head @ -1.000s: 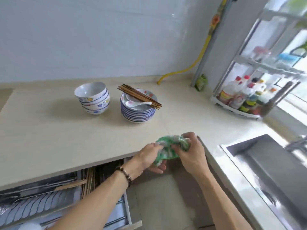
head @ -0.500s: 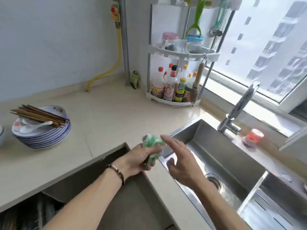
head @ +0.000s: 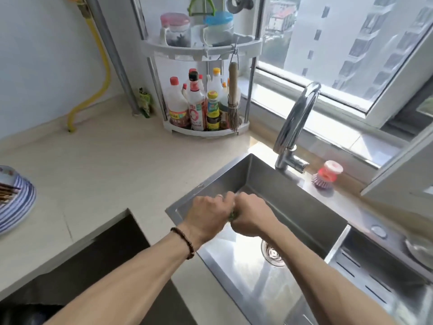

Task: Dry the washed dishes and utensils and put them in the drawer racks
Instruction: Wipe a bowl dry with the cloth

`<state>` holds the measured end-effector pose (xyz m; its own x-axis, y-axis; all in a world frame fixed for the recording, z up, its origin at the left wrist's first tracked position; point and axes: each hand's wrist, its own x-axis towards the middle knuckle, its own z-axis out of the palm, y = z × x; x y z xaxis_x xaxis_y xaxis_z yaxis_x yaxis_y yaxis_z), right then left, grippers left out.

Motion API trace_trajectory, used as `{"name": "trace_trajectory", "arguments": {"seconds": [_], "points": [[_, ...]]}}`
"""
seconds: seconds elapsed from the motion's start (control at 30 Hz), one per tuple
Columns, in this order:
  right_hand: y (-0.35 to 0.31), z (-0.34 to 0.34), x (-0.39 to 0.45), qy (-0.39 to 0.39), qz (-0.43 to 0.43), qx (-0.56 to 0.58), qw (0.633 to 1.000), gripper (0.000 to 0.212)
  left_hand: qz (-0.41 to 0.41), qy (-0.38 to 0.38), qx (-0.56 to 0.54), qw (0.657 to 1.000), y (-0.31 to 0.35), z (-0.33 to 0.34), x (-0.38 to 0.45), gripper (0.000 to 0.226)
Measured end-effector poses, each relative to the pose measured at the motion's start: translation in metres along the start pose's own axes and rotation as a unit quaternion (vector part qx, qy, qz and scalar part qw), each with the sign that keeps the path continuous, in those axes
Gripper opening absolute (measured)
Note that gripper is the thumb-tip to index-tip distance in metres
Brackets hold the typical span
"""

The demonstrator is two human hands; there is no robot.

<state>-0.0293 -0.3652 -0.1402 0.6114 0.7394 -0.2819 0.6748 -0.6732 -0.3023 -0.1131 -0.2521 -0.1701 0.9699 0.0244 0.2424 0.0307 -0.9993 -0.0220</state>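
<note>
My left hand [head: 207, 215] and my right hand [head: 251, 216] are pressed together over the steel sink [head: 295, 207], both clenched round a green cloth [head: 233, 215]. Only a small green sliver of the cloth shows between the fists. A stack of blue-rimmed plates [head: 17, 202] stands at the far left edge of the counter, with the ends of brown chopsticks [head: 7, 192] lying across the top. The bowls and the drawer racks are out of view.
A curved tap [head: 296, 123] rises behind the sink, with a red dish brush [head: 326, 175] beside it. A white corner rack [head: 206, 95] holds sauce bottles and jars. A yellow hose [head: 98, 73] runs down the wall. A dark opening [head: 98, 254] lies below the counter edge.
The view swung right from the dishes to the sink. Both hands carried the green cloth from the counter edge over the basin, and my right hand closed on it again.
</note>
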Motion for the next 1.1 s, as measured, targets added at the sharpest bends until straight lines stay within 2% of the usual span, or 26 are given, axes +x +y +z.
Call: {"name": "trace_trajectory", "arguments": {"seconds": [0.07,0.13,0.17,0.23,0.27,0.3,0.33,0.37,0.4,0.43,0.47,0.5,0.53,0.6,0.67,0.7,0.8,0.9,1.0,1.1], "points": [[0.011,-0.001,0.012,-0.095,0.025,0.115,0.989,0.002,0.056,0.056,0.029,0.996,-0.006,0.019,0.005,0.046],[0.024,-0.007,0.018,-0.153,0.050,0.196,0.967,0.007,0.061,0.054,0.024,0.996,-0.003,0.032,0.012,0.043],[0.028,-0.009,0.020,-0.144,0.056,0.216,0.964,0.019,0.031,0.034,0.008,0.999,0.001,0.030,0.015,0.039],[0.038,-0.004,0.020,-0.065,0.053,0.221,0.972,0.058,-0.124,-0.049,-0.036,0.990,0.008,0.026,0.029,0.024],[0.042,0.003,0.016,-0.002,0.033,0.179,0.983,0.076,-0.214,-0.106,-0.104,0.966,0.008,0.023,0.035,0.015],[0.047,0.013,0.011,0.071,0.001,0.096,0.993,0.089,-0.280,-0.155,-0.207,0.924,0.007,0.024,0.041,0.008],[0.053,0.027,0.005,0.139,-0.033,-0.014,0.990,0.097,-0.324,-0.197,-0.322,0.868,0.005,0.028,0.048,0.006],[0.055,0.038,0.001,0.194,-0.065,-0.110,0.973,0.100,-0.328,-0.241,-0.425,0.808,0.005,0.026,0.053,0.013],[0.060,0.047,0.000,0.232,-0.090,-0.159,0.955,0.096,-0.299,-0.297,-0.498,0.758,0.008,0.024,0.056,0.018],[0.065,0.052,0.001,0.270,-0.114,-0.178,0.939,0.081,-0.260,-0.347,-0.534,0.725,0.013,0.023,0.057,0.016],[0.068,0.052,0.004,0.297,-0.130,-0.183,0.928,0.059,-0.231,-0.377,-0.529,0.724,0.017,0.022,0.057,0.014],[0.069,0.047,0.007,0.310,-0.143,-0.181,0.922,0.040,-0.219,-0.387,-0.487,0.752,0.022,0.022,0.057,0.016],[0.069,0.043,0.013,0.302,-0.148,-0.171,0.926,0.036,-0.211,-0.372,-0.421,0.800,0.026,0.022,0.059,0.019],[0.065,0.034,0.020,0.248,-0.139,-0.169,0.944,0.042,-0.202,-0.305,-0.279,0.888,0.031,0.025,0.059,0.021],[0.060,0.027,0.023,0.175,-0.092,-0.152,0.968,0.036,-0.194,-0.237,-0.187,0.933,0.032,0.026,0.059,0.023],[0.058,0.025,0.023,0.161,-0.065,-0.137,0.975,0.028,-0.185,-0.220,-0.153,0.946,0.032,0.026,0.058,0.024],[0.052,0.020,0.025,0.030,0.017,-0.035,0.999,0.017,-0.138,-0.207,-0.070,0.966,0.027,0.028,0.056,0.025],[0.051,0.020,0.032,-0.015,0.035,0.046,0.998,0.011,-0.094,-0.202,-0.022,0.975,0.019,0.031,0.059,0.020],[0.052,0.017,0.037,-0.048,0.054,0.108,0.992,0.010,-0.053,-0.167,0.020,0.984,0.016,0.028,0.060,0.009],[0.054,0.014,0.040,-0.073,0.076,0.144,0.984,0.014,-0.020,-0.117,0.037,0.992,0.013,0.033,0.058,0.013]]}}
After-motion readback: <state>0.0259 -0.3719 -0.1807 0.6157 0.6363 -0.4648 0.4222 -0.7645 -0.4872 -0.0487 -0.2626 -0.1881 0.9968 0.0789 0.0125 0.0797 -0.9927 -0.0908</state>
